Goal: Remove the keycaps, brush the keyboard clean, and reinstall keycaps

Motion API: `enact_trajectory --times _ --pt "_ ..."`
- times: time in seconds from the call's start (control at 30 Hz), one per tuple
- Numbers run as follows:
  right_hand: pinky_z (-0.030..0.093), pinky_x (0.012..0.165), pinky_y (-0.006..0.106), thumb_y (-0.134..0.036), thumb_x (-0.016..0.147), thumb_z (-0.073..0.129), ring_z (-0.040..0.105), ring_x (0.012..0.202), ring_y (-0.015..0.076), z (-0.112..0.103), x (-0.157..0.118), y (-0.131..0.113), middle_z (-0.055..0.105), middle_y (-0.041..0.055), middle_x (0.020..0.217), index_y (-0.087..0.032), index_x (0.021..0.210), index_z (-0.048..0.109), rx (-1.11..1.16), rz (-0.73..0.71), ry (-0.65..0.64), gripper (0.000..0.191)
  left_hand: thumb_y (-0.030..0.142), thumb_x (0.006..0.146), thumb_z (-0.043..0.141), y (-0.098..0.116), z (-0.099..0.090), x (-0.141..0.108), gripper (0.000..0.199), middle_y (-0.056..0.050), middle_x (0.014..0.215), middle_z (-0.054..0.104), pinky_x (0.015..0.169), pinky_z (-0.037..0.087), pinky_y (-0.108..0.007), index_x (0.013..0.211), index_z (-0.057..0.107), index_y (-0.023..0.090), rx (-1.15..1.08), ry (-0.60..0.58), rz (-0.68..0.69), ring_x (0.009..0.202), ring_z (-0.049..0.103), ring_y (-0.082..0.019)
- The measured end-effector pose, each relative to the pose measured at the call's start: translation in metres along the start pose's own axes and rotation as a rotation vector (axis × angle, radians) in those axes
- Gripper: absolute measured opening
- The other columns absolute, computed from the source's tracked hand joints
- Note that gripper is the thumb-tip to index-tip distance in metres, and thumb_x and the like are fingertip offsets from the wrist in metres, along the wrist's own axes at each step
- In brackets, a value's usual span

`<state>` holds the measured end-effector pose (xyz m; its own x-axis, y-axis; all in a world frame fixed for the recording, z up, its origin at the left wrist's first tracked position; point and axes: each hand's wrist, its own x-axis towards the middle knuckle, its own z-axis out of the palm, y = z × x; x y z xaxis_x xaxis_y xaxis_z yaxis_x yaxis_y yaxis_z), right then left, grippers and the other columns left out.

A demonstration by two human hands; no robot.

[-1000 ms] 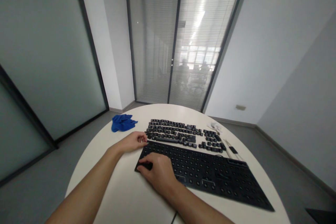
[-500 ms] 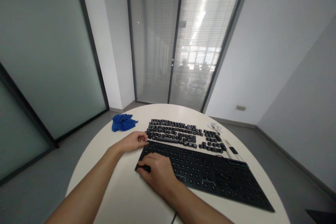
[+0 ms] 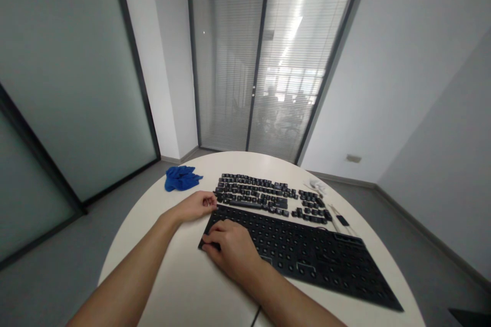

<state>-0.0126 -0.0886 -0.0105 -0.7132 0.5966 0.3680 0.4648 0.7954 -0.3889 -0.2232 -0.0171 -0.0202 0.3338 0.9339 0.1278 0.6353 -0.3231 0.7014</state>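
A black keyboard base (image 3: 295, 255), stripped of its keycaps, lies slanted across the table. At its far left corner is my left hand (image 3: 196, 206), fingers curled and thumb tip at the corner; whatever they may hold is hidden. My right hand (image 3: 233, 248) rests over the base's left end, thumb and fingers drawn together in a pinch near the left edge. What is between those fingertips is too small to make out. Loose black keycaps (image 3: 251, 190) stand in rows just beyond the base, with a separate keycap group (image 3: 311, 207) to the right.
A crumpled blue cloth (image 3: 182, 178) lies at the far left of the round white table (image 3: 180, 276). Slim white tools with a black part (image 3: 342, 220) and a small white crumpled item (image 3: 317, 186) sit at the right. Glass doors (image 3: 264, 71) stand behind.
The fingers of my right hand have drawn closer together and the hand has moved slightly up the base. My left hand stays at the corner. The whole view has shifted slightly.
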Motion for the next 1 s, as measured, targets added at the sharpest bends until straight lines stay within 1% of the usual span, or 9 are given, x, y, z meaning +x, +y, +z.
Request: enact_trajectory --times 0.1,0.2,0.3,0.37,0.43,0.57,0.67,0.83,1.0 --pt "0.047 0.084 0.028 -0.026 0.091 0.067 0.066 0.092 0.0185 -0.004 0.002 -0.002 0.075 0.0014 0.101 -0.027 0.102 0.078 -0.047 -0.032 -0.042 0.016 0.032 0.081 0.059 0.001 0.002 0.000 0.017 0.000 0.070 0.061 0.061 0.038 -0.025 0.080 0.066 0.016 0.039 0.039 -0.004 0.067 0.054 -0.018" --pt "0.048 0.083 0.028 -0.024 0.091 0.065 0.066 0.092 0.0190 -0.008 0.003 -0.005 0.075 0.0025 0.100 -0.025 0.101 0.078 -0.091 -0.047 -0.078 0.016 0.023 0.075 0.059 0.005 0.006 0.001 0.010 0.000 0.069 0.062 0.060 0.036 -0.026 0.078 0.066 0.017 0.098 0.097 -0.012 0.067 0.055 -0.018" --pt "0.048 0.081 0.028 -0.022 0.091 0.064 0.065 0.091 0.0191 -0.011 0.004 -0.008 0.075 0.0031 0.099 -0.024 0.099 0.078 -0.117 -0.042 -0.102 0.017 0.020 0.071 0.061 0.011 0.008 0.002 0.012 0.000 0.072 0.065 0.061 0.037 -0.026 0.082 0.067 0.019 0.151 0.157 -0.020 0.068 0.056 -0.019" --pt "0.048 0.080 0.027 -0.023 0.092 0.063 0.065 0.090 0.0190 -0.013 0.004 -0.009 0.074 0.0031 0.098 -0.025 0.099 0.078 -0.123 -0.038 -0.108 0.017 0.022 0.074 0.061 0.014 0.010 0.002 0.013 -0.001 0.076 0.067 0.064 0.039 -0.027 0.085 0.068 0.021 0.176 0.192 -0.023 0.069 0.057 -0.019" --pt "0.048 0.079 0.027 -0.023 0.092 0.063 0.065 0.089 0.0188 -0.014 0.003 -0.009 0.074 0.0027 0.098 -0.026 0.099 0.078 -0.123 -0.040 -0.112 0.017 0.027 0.082 0.058 0.016 0.010 0.003 0.016 -0.002 0.083 0.070 0.068 0.042 -0.029 0.092 0.069 0.022 0.194 0.226 -0.026 0.073 0.059 -0.020" --pt "0.048 0.079 0.028 -0.023 0.092 0.062 0.065 0.090 0.0188 -0.014 0.002 -0.006 0.073 0.0030 0.099 -0.026 0.097 0.079 -0.121 -0.047 -0.119 0.018 0.032 0.092 0.053 0.013 0.011 0.006 0.024 -0.005 0.103 0.071 0.079 0.044 -0.031 0.104 0.071 0.023 0.227 0.285 -0.032 0.092 0.062 -0.024" --pt "0.048 0.081 0.029 -0.026 0.091 0.063 0.064 0.091 0.0190 -0.012 0.000 -0.004 0.072 0.0029 0.099 -0.025 0.096 0.078 -0.102 -0.056 -0.098 0.016 0.035 0.094 0.052 0.008 0.012 0.007 0.027 -0.005 0.108 0.070 0.082 0.044 -0.030 0.106 0.073 0.025 0.243 0.265 -0.017 0.101 0.062 -0.025" --pt "0.047 0.082 0.031 -0.024 0.091 0.062 0.061 0.095 0.0204 -0.004 -0.006 -0.004 0.070 0.0037 0.103 -0.023 0.099 0.074 -0.124 -0.038 -0.037 0.014 0.032 0.092 0.056 0.005 0.012 0.007 0.029 -0.004 0.109 0.068 0.076 0.044 -0.028 0.114 0.074 0.029 0.269 0.207 -0.014 0.098 0.064 -0.024" --pt "0.047 0.083 0.034 -0.024 0.090 0.062 0.060 0.098 0.0222 -0.001 -0.010 -0.003 0.069 0.0047 0.107 -0.023 0.105 0.068 -0.123 -0.034 -0.019 0.016 0.031 0.090 0.059 0.004 0.012 0.008 0.027 -0.003 0.109 0.068 0.077 0.044 -0.028 0.112 0.075 0.031 0.293 0.196 -0.013 0.098 0.064 -0.024"
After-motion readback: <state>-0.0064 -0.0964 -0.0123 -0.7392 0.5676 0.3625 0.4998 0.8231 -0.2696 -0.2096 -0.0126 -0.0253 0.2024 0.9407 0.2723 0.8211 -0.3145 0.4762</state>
